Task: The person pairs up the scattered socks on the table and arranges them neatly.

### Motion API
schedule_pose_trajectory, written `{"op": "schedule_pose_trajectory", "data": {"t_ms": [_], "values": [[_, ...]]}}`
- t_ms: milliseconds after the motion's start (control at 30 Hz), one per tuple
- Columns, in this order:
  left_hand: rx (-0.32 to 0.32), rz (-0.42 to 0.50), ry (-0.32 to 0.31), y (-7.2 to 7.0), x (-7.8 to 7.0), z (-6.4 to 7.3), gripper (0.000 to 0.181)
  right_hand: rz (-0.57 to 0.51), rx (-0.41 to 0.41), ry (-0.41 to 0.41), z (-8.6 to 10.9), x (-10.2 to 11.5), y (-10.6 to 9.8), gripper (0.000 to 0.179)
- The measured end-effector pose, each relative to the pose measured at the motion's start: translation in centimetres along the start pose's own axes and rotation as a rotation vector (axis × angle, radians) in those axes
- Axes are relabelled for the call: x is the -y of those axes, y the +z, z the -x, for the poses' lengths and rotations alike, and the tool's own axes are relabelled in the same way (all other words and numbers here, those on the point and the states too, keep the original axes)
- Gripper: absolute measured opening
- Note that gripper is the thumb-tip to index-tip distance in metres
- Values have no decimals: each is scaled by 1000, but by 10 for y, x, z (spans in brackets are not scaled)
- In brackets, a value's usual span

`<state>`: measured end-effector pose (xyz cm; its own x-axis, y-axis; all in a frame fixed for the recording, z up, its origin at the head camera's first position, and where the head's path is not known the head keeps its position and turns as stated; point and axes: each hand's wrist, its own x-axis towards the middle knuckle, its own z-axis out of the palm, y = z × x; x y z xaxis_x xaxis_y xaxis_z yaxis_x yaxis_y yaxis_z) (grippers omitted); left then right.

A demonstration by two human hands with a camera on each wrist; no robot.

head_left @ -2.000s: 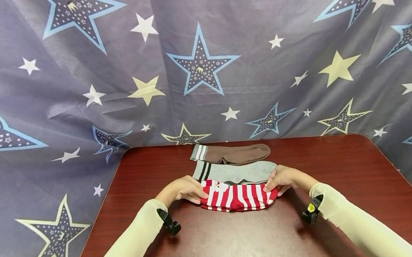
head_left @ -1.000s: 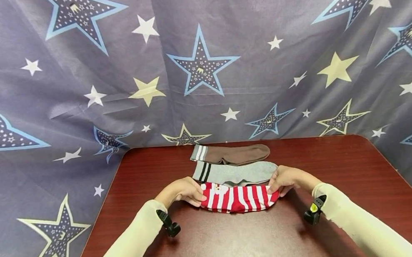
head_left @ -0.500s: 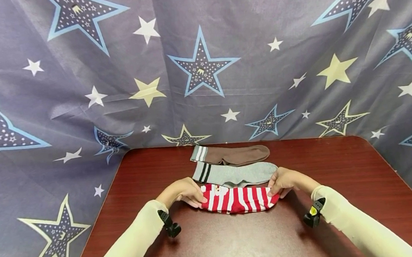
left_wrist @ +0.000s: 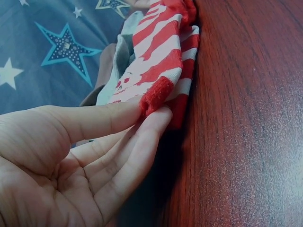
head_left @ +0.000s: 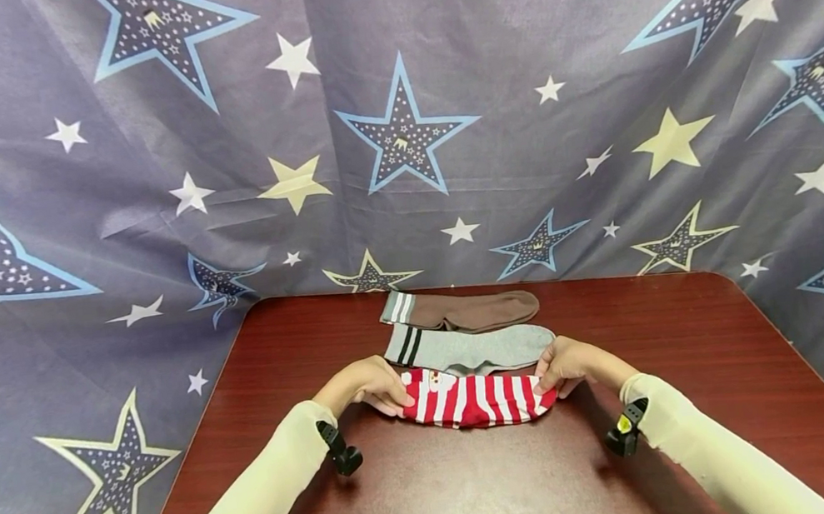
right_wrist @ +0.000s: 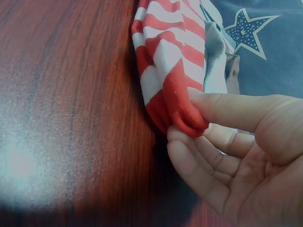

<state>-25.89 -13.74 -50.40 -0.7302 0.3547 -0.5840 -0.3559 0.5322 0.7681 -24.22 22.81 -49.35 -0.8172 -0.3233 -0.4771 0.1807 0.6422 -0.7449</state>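
Note:
A red and white striped sock (head_left: 483,400) with a white-bearded face near its cuff stretches sideways between both hands. My left hand (head_left: 373,385) pinches its cuff end between thumb and fingers; in the left wrist view the red cuff edge (left_wrist: 156,94) shows at the fingertips. At the other end, my right hand (head_left: 574,360) pinches the red toe (right_wrist: 184,111). A second striped layer shows beneath the upper one in both wrist views. Just behind lies a light grey sock (head_left: 477,346) with two black bands, its toe close to my right hand.
Behind the grey sock lies a brown sock (head_left: 473,307) with a grey cuff and white bands. All rest on a dark red wooden table (head_left: 467,494). A star-patterned cloth (head_left: 407,207) hangs beyond the table's far edge.
The striped sock has come slightly nearer to me and lies flatter, with both hands still pinching its ends. The grey and brown socks have stayed in place.

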Motion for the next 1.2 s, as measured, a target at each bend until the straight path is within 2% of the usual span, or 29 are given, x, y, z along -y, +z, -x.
{"op": "schedule_pose_trajectory", "data": {"t_ms": [200,467,767,1200], "values": [[-12,-14,-7,0,-1,-1,13,14,-25,8,1,1,2,12],[-83,-77,-21,4,-6,0,15,44,-107,10,1,0,5,16],[-141,-145,-36,7,-5,-2,15,65,-151,28,3,-2,6,20],[-138,-132,-50,6,-3,-4,16,77,-197,8,3,-5,7,23]]}}
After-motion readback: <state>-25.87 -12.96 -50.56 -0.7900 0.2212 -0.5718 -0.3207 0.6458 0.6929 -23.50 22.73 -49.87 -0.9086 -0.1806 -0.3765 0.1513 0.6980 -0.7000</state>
